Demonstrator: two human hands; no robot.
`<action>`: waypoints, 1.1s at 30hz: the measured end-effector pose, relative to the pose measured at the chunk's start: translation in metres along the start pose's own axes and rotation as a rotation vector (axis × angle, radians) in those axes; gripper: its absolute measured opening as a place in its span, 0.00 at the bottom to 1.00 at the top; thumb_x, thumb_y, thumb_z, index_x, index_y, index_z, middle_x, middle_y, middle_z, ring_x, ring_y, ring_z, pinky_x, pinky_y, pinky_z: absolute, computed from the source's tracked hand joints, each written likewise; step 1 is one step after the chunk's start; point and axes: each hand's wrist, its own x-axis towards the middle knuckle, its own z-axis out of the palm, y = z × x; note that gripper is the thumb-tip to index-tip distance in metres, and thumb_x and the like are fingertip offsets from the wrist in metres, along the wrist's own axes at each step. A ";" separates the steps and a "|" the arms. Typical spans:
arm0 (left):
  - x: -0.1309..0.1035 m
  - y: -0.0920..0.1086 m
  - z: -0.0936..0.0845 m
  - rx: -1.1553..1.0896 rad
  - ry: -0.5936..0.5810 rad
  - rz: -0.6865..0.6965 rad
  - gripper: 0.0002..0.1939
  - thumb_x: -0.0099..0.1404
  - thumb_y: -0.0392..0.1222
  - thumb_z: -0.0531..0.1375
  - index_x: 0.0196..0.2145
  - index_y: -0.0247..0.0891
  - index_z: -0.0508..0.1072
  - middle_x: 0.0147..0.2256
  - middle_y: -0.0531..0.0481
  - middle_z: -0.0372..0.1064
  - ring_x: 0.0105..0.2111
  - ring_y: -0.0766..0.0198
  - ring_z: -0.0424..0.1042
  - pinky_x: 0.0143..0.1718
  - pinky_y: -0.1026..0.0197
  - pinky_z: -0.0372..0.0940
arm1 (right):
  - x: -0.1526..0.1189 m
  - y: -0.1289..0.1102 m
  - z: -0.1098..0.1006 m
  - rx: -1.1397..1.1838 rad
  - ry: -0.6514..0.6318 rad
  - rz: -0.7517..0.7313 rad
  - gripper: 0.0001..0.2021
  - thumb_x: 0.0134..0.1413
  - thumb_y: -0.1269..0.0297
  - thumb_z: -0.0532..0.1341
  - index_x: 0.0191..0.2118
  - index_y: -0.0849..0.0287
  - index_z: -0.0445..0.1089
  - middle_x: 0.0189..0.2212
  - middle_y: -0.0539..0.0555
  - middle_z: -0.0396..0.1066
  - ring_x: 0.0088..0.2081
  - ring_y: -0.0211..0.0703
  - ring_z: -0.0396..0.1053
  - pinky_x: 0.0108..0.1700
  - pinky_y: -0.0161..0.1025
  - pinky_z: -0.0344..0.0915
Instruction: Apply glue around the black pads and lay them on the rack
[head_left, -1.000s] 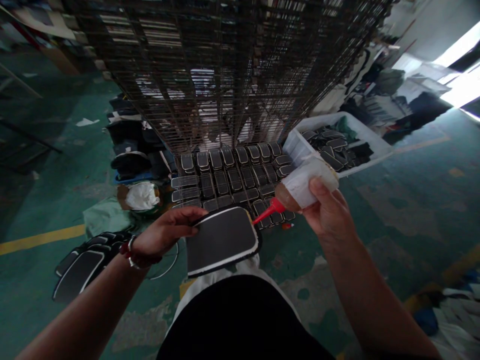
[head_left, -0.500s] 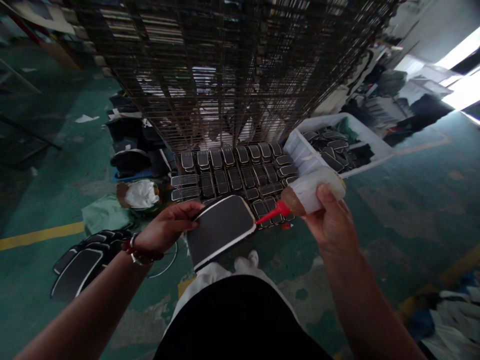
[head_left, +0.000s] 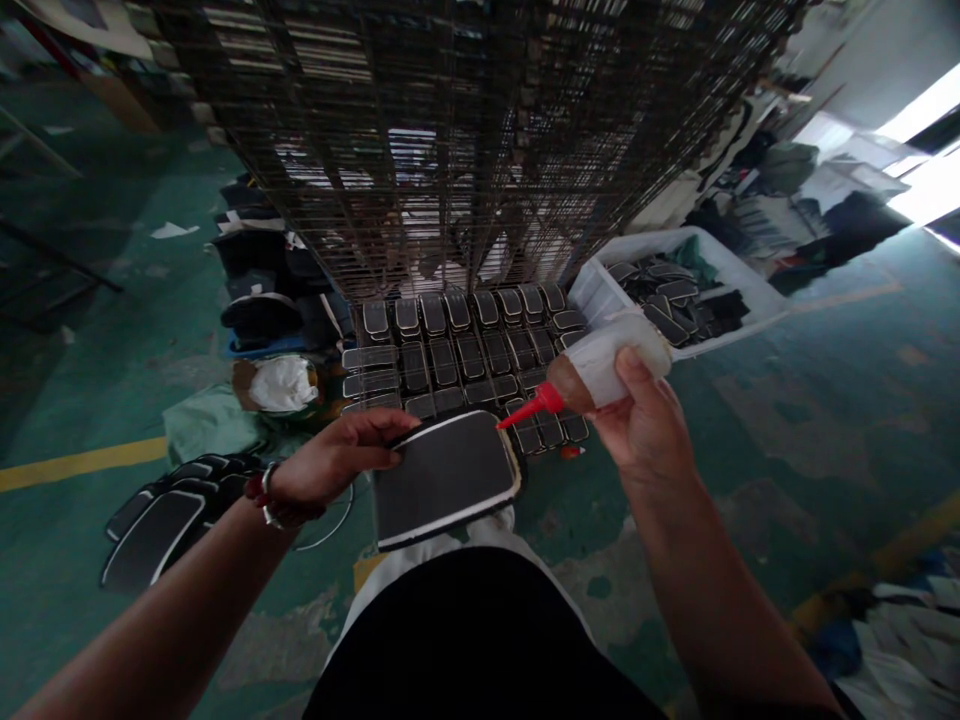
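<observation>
A dark rounded panel (head_left: 446, 475) with a pale border is pinched at its upper left edge by my left hand (head_left: 337, 455), which wears a red bead bracelet and a metal bangle. The panel lies over my lap, its right end free. Wrapped round a white-sleeved bottle (head_left: 611, 365) of brown liquid is my right hand (head_left: 652, 425). The bottle is tilted down to the left, and the tip of its red nozzle (head_left: 531, 405) is at the panel's upper right corner, on or just over the pale border.
A tall wire rack (head_left: 465, 130) stands ahead, with rows of similar dark pieces (head_left: 469, 355) on its lowest level. On the right is a white crate (head_left: 619, 300) of dark pieces. Several dark panels (head_left: 161, 530) are piled at left, near an open sack (head_left: 281, 385) and green cloth (head_left: 214, 425).
The bottle and my right hand have shifted left and slightly up, taking the nozzle tip from the panel's right edge to its upper right corner. The panel has tilted slightly, its right end lower.
</observation>
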 end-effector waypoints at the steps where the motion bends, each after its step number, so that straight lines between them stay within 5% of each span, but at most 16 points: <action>1: -0.001 0.001 0.000 0.009 -0.015 -0.005 0.16 0.51 0.32 0.70 0.40 0.41 0.83 0.41 0.46 0.81 0.39 0.59 0.77 0.41 0.61 0.70 | 0.002 0.000 0.002 -0.009 -0.018 0.000 0.15 0.47 0.54 0.74 0.38 0.54 0.75 0.28 0.47 0.71 0.26 0.38 0.67 0.20 0.32 0.62; 19: 0.003 -0.001 -0.008 -0.106 0.065 0.077 0.16 0.48 0.29 0.70 0.37 0.37 0.84 0.36 0.45 0.81 0.33 0.61 0.77 0.34 0.65 0.70 | -0.010 0.004 -0.013 -0.046 0.003 0.026 0.18 0.43 0.52 0.76 0.37 0.55 0.76 0.25 0.47 0.70 0.24 0.37 0.66 0.24 0.34 0.68; 28: 0.007 -0.005 0.012 -0.255 0.123 0.069 0.13 0.50 0.30 0.72 0.36 0.35 0.80 0.33 0.46 0.79 0.30 0.63 0.77 0.32 0.66 0.72 | 0.003 0.010 -0.016 0.075 0.135 -0.084 0.16 0.49 0.51 0.72 0.40 0.53 0.74 0.35 0.48 0.75 0.35 0.41 0.74 0.33 0.37 0.72; 33: 0.008 -0.008 0.025 -0.280 0.105 0.056 0.15 0.50 0.29 0.73 0.36 0.34 0.79 0.35 0.45 0.80 0.31 0.63 0.78 0.32 0.66 0.73 | 0.009 0.018 -0.016 0.062 0.205 -0.145 0.16 0.48 0.53 0.73 0.40 0.55 0.74 0.33 0.49 0.74 0.33 0.41 0.73 0.30 0.38 0.71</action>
